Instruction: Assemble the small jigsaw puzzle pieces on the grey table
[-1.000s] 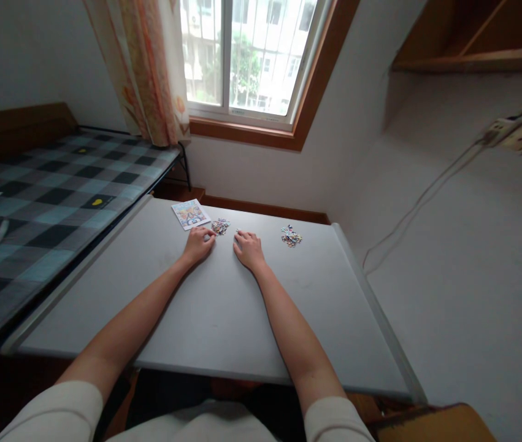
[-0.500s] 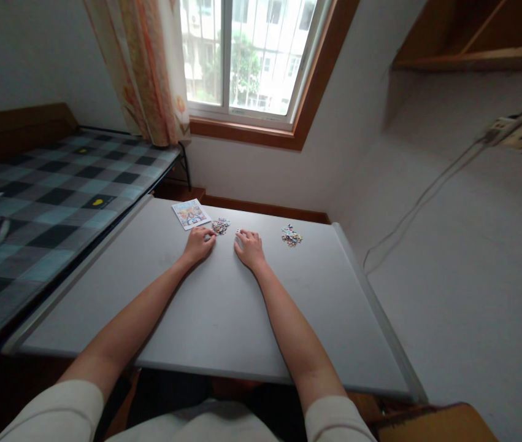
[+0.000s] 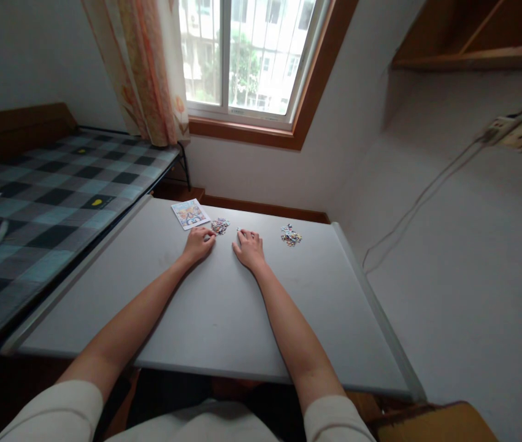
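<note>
My left hand (image 3: 199, 244) rests on the grey table just in front of a small heap of jigsaw puzzle pieces (image 3: 220, 226). Its fingers are curled with thumb and fingertips close together; whether a piece sits between them is too small to tell. Beside it lies a square colourful picture card (image 3: 190, 214) with a white border. To the right, my right hand (image 3: 249, 248) lies palm down, fingers stretched forward and thumb apart. A small pale piece (image 3: 239, 229) lies at its index fingertip. Farther right is a second heap of puzzle pieces (image 3: 291, 235).
The table (image 3: 214, 325) stands below a window with a wooden frame (image 3: 242, 131). On the left is a bed with a checked mattress (image 3: 58, 202). A wall with hanging cables (image 3: 419, 199) borders the right side, and a yellow-brown chair (image 3: 445, 423) is at lower right.
My right fingers have shifted slightly, with the thumb a little farther left and more of the small pale piece showing. My left hand has hardly moved.
</note>
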A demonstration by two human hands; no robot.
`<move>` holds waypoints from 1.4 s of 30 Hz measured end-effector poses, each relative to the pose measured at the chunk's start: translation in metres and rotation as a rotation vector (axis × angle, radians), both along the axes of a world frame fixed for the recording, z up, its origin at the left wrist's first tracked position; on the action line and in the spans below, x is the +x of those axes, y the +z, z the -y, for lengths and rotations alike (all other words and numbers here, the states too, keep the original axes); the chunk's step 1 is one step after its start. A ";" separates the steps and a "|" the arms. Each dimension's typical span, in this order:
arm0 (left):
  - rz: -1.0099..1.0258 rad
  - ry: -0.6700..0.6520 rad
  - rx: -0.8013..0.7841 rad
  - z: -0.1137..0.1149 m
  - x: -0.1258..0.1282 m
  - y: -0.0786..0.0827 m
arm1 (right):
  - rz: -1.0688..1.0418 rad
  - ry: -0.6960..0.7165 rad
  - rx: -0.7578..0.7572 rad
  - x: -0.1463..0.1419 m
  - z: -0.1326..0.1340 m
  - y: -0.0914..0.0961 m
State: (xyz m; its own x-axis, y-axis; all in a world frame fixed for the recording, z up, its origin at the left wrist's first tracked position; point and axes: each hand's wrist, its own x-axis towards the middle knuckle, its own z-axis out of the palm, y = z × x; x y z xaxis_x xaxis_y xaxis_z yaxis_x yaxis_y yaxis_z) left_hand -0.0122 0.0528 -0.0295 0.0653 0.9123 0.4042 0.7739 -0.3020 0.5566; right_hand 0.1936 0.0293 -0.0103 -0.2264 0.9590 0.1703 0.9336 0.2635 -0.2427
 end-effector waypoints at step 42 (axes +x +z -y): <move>-0.077 -0.012 -0.016 0.006 0.005 0.005 | 0.081 -0.037 -0.043 -0.006 -0.009 0.000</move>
State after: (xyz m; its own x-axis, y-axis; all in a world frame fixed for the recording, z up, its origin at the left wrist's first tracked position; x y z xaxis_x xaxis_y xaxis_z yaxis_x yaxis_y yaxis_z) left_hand -0.0071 0.0472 -0.0240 0.1070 0.9174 0.3834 0.8110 -0.3036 0.5002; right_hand 0.1874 0.0386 -0.0099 -0.2017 0.9731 0.1115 0.9596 0.2192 -0.1763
